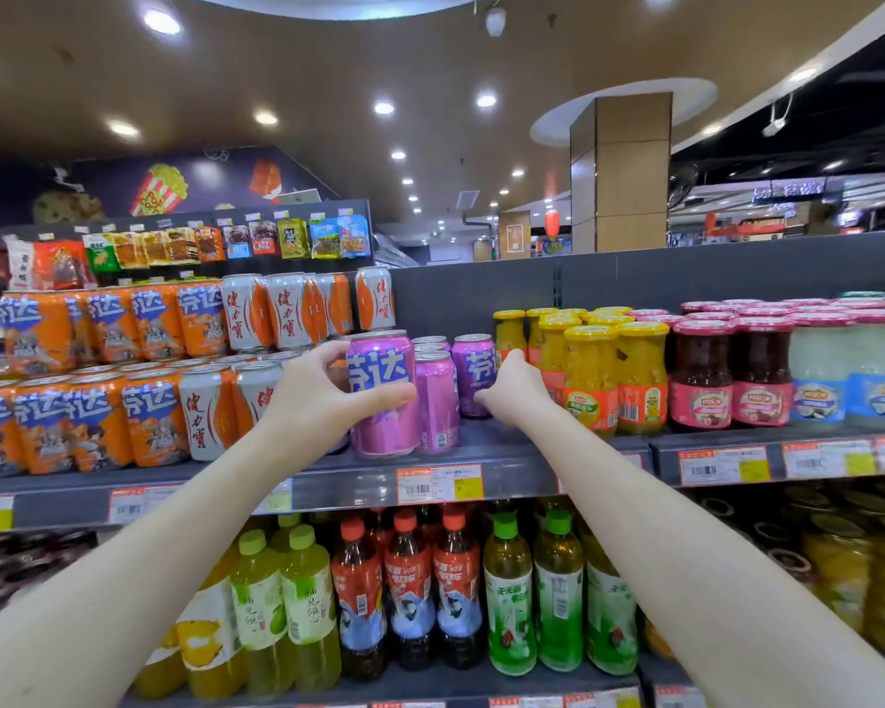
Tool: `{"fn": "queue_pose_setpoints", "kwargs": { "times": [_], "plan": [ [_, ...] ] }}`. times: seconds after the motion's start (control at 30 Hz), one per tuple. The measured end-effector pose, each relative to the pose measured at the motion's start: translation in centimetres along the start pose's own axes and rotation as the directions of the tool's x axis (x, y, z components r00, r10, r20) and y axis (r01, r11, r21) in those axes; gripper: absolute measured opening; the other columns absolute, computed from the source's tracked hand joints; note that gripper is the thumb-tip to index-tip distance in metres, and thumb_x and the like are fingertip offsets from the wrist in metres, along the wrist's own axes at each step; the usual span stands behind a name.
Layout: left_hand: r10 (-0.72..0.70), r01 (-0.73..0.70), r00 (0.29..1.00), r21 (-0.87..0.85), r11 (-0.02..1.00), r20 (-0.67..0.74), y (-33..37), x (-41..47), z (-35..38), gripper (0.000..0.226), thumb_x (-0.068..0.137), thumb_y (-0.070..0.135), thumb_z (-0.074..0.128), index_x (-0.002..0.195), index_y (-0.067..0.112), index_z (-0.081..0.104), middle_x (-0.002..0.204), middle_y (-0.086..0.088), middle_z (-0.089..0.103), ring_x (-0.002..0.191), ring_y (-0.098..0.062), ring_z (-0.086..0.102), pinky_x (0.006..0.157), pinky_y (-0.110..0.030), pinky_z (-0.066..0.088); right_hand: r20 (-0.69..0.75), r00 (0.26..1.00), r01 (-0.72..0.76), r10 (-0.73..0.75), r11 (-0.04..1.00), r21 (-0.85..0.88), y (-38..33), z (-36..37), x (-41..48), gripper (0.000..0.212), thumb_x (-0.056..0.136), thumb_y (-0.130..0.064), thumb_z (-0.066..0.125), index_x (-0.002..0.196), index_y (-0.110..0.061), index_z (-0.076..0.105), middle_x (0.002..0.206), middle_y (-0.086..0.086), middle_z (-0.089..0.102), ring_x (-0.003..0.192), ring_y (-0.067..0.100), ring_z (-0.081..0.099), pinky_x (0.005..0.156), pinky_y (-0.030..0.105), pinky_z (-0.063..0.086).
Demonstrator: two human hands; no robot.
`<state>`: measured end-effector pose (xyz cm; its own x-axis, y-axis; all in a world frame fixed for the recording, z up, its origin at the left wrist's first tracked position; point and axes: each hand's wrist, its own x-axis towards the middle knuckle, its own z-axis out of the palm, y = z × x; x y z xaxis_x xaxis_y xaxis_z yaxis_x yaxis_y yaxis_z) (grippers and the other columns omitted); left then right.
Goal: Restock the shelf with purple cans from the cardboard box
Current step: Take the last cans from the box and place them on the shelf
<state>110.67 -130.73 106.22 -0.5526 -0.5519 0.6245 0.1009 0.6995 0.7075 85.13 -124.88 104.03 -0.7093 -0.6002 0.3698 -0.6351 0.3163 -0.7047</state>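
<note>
My left hand [323,396] is wrapped around a purple can [383,401] that stands at the front of the grey shelf [507,454]. A second purple can [436,401] stands just right of it, turned label-away. My right hand [514,388] grips a third purple can [473,373] further back, next to the yellow-lidded jars. More purple can tops [430,342] show behind these. The cardboard box is not in view.
Orange cans [98,421] and white-orange cans [210,411] are stacked two high left of the purple ones. Jars of yellow fruit [591,375], red jars [703,375] and pale jars [823,370] fill the right. Bottled drinks [410,585] line the lower shelf.
</note>
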Motion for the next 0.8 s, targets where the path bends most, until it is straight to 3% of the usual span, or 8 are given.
{"fn": "queue_pose_setpoints", "kwargs": {
  "times": [0.13, 0.27, 0.37, 0.43, 0.5, 0.63, 0.73, 0.8],
  "plan": [
    [-0.022, 0.023, 0.999, -0.023, 0.999, 0.036, -0.2, -0.9, 0.3, 0.073, 0.055, 0.065, 0.093, 0.114, 0.029, 0.07, 0.097, 0.01, 0.08, 0.087, -0.007, 0.077, 0.065, -0.016, 0.058, -0.064, 0.998, 0.029, -0.026, 0.999, 0.041, 0.7, -0.7, -1.3, 0.054, 0.089, -0.018, 0.074, 0.134, -0.008, 0.045, 0.13, 0.014, 0.062, 0.112, 0.027, 0.063, 0.058, 0.022, 0.042],
    [-0.035, 0.037, 0.997, -0.027, 0.999, 0.076, -0.4, -1.5, 1.2, 0.072, 0.062, 0.055, 0.096, 0.119, 0.024, 0.068, 0.101, 0.008, 0.08, 0.091, -0.009, 0.077, 0.074, -0.027, 0.064, -0.091, 0.993, 0.082, -0.071, 0.988, 0.131, 1.0, -1.6, -2.8, 0.056, 0.089, -0.015, 0.072, 0.139, -0.013, 0.046, 0.133, 0.009, 0.061, 0.113, 0.02, 0.06, 0.062, 0.017, 0.043],
    [-0.03, 0.034, 0.995, -0.043, 0.998, 0.095, -0.7, -1.6, 1.9, 0.065, 0.063, 0.053, 0.096, 0.116, 0.027, 0.069, 0.1, 0.009, 0.08, 0.09, -0.01, 0.077, 0.076, -0.03, 0.065, -0.084, 0.99, 0.128, -0.116, 0.978, 0.166, 0.6, -2.0, -4.4, 0.049, 0.087, -0.012, 0.072, 0.132, -0.015, 0.052, 0.123, 0.004, 0.065, 0.104, 0.014, 0.058, 0.076, 0.023, 0.052],
    [-0.019, 0.024, 0.995, -0.053, 0.998, 0.097, -0.7, -1.6, 2.4, 0.066, 0.061, 0.054, 0.096, 0.115, 0.029, 0.068, 0.1, 0.012, 0.08, 0.09, -0.008, 0.077, 0.074, -0.029, 0.064, -0.066, 0.987, 0.154, -0.145, 0.971, 0.181, 0.3, -2.1, -5.6, 0.045, 0.086, -0.012, 0.073, 0.127, -0.017, 0.057, 0.115, -0.001, 0.067, 0.101, 0.013, 0.061, 0.072, 0.015, 0.048],
    [-0.009, 0.015, 0.995, -0.061, 0.998, 0.098, -0.6, -1.5, 2.7, 0.066, 0.06, 0.055, 0.096, 0.114, 0.03, 0.069, 0.099, 0.014, 0.08, 0.089, -0.006, 0.077, 0.072, -0.025, 0.063, -0.036, 0.985, 0.17, -0.166, 0.964, 0.204, -0.2, -2.4, -6.9, 0.042, 0.085, -0.011, 0.073, 0.124, -0.018, 0.06, 0.109, -0.005, 0.068, 0.097, 0.009, 0.064, 0.067, 0.009, 0.042],
    [0.002, 0.005, 0.993, -0.058, 0.998, 0.116, -0.1, -1.3, 3.1, 0.059, 0.06, 0.055, 0.096, 0.108, 0.034, 0.069, 0.095, 0.019, 0.078, 0.085, -0.002, 0.076, 0.065, -0.017, 0.058, 0.068, 0.982, 0.15, -0.175, 0.95, 0.273, -1.5, -3.3, -9.7, 0.039, 0.087, -0.007, 0.073, 0.123, -0.02, 0.062, 0.104, -0.012, 0.069, 0.093, 0.0, 0.065, 0.068, 0.01, 0.048],
    [0.007, -0.003, 0.991, -0.035, 0.999, 0.131, 0.2, -1.2, 3.1, 0.057, 0.061, 0.055, 0.096, 0.107, 0.036, 0.069, 0.095, 0.019, 0.078, 0.085, -0.001, 0.075, 0.069, -0.022, 0.062, 0.18, 0.964, 0.132, -0.195, 0.941, 0.312, -2.6, -4.1, -11.7, 0.045, 0.087, 0.004, 0.066, 0.124, -0.021, 0.06, 0.101, -0.016, 0.067, 0.09, -0.004, 0.067, 0.063, 0.007, 0.05],
    [0.007, -0.003, 0.991, -0.031, 1.0, 0.131, 0.5, -1.1, 3.2, 0.06, 0.06, 0.052, 0.097, 0.11, 0.034, 0.069, 0.095, 0.016, 0.079, 0.086, -0.001, 0.075, 0.073, -0.026, 0.063, 0.253, 0.945, 0.102, -0.206, 0.923, 0.37, -3.2, -4.3, -12.9, 0.054, 0.083, 0.01, 0.061, 0.131, -0.015, 0.057, 0.11, -0.005, 0.07, 0.096, 0.002, 0.069, 0.072, 0.016, 0.056]
  ]
}}
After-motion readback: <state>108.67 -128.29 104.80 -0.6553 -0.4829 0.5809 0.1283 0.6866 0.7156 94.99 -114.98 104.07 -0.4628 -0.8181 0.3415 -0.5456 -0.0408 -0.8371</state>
